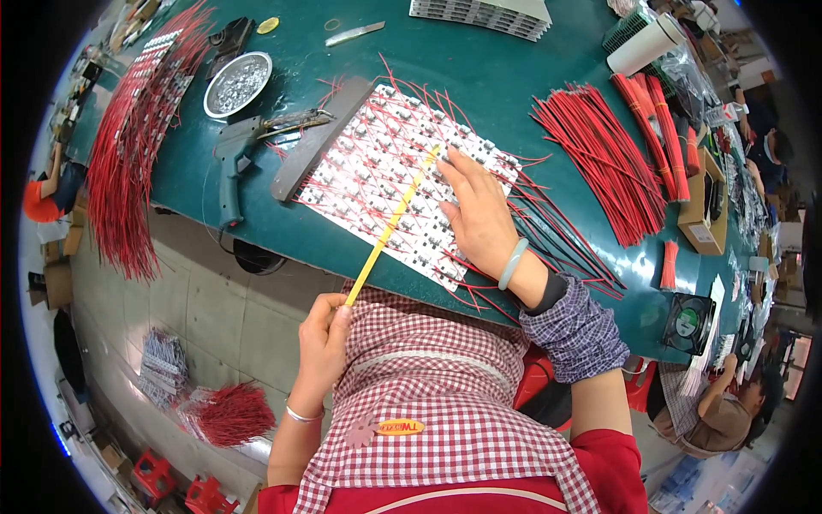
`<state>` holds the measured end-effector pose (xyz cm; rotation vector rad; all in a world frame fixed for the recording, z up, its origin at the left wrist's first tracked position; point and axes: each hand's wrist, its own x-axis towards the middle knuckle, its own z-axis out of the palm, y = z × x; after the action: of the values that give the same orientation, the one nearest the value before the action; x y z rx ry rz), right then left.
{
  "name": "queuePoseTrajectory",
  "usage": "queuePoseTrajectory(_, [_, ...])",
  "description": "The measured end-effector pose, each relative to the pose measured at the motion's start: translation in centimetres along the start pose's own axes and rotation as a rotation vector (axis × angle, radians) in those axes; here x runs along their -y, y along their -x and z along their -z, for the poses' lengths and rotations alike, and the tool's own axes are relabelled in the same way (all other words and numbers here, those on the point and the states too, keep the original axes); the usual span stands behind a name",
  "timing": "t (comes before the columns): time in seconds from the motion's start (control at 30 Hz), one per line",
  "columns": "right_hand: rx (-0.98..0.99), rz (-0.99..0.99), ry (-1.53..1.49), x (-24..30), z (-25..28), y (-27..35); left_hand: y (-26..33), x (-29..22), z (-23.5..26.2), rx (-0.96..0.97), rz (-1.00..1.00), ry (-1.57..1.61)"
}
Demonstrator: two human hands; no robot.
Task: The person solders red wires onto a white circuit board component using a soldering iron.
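My left hand (322, 347) pinches the near end of a narrow yellow strip (377, 248) between thumb and fingers, at the table's front edge. The strip runs slantwise up across a white panel of small circuit boards (364, 141) with red wires sticking out. My right hand (484, 210) lies on the panel's right part, fingers stretched out and thumb apart, fingertips beside the strip's far end. Whether they touch the strip is hard to see. Along the panel's left edge lies a dark metal bar (321, 146). Red and black wires (565, 227) trail from the panel's right side.
A teal pistol-grip tool (229, 171) and a bowl of metal bits (238, 86) lie left of the panel. Wired boards (137, 128) overhang the left edge. Red wires (604, 163), a cardboard box (704, 206) and a fan (687, 323) are at right. Another person (723, 411) sits lower right.
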<state>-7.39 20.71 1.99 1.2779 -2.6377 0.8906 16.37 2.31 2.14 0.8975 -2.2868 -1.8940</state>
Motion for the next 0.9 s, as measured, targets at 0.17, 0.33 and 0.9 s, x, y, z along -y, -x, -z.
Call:
queuePoseTrajectory(0.17, [0.018,-0.010,-0.002,0.1,0.0,0.0,-0.7,-1.2,-0.7,0.036,0.027,0.020])
queuePoseTrajectory(0.33, [-0.007,-0.001,-0.033,0.0,0.1,-0.2,-0.9,-1.3,-0.5,0.026,0.000,0.008])
queuePoseTrajectory(0.9, [0.007,-0.014,-0.035,0.1,0.1,0.0,-2.8,-3.0,-1.9,0.049,0.027,-0.003])
